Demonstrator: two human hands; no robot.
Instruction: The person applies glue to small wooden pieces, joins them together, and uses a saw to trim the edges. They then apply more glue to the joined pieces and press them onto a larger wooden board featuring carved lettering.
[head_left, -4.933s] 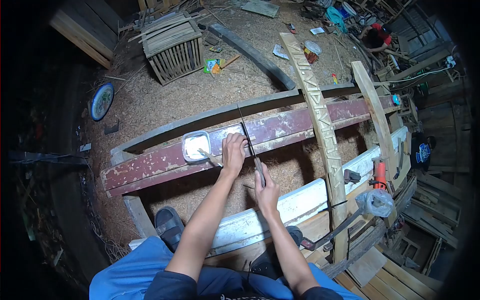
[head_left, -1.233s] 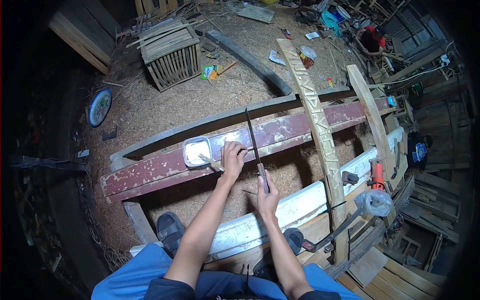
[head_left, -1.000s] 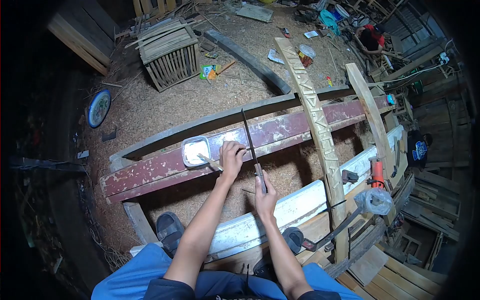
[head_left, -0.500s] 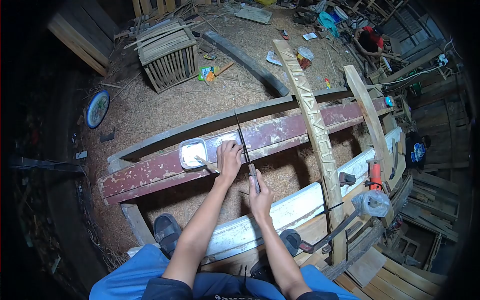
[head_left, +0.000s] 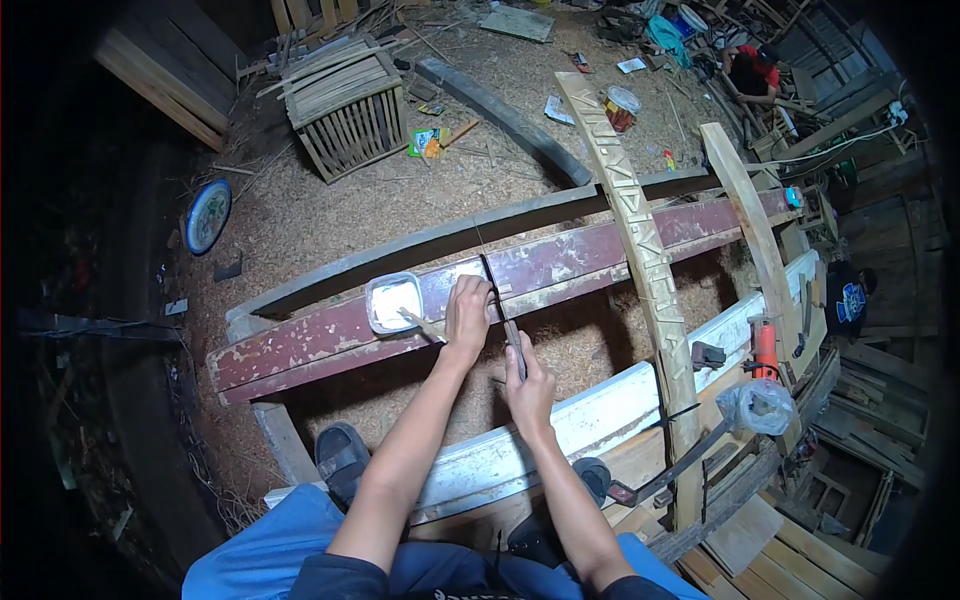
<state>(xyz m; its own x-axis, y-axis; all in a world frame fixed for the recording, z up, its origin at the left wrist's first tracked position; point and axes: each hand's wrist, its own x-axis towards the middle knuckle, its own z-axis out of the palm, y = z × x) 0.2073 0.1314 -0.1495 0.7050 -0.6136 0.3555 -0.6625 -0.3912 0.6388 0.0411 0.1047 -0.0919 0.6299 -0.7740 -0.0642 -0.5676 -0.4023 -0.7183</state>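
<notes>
My right hand (head_left: 530, 385) is closed around the handle of a long, thin, dark-bladed machete (head_left: 494, 285), seen almost edge-on. The blade points away from me across a worn maroon beam (head_left: 560, 262). My left hand (head_left: 467, 312) rests over the beam with curled fingers against the blade; their exact hold is partly hidden. Just left of it stands a square white plastic tub (head_left: 394, 303) on the beam, with whitish contents. A light stick (head_left: 425, 324) leans out of the tub toward my left wrist.
A carved plank (head_left: 640, 240) and a plain plank (head_left: 745, 210) cross the beams on the right. Near me lies a white-painted beam (head_left: 600, 410). An orange power tool (head_left: 765, 350) sits at right. A slatted crate (head_left: 350, 130) stands beyond; a person (head_left: 752, 75) crouches far right.
The machete has been drawn slightly toward me, its blade tip now nearer my left hand. The whole view has shifted a little, moving the scene rightward.
</notes>
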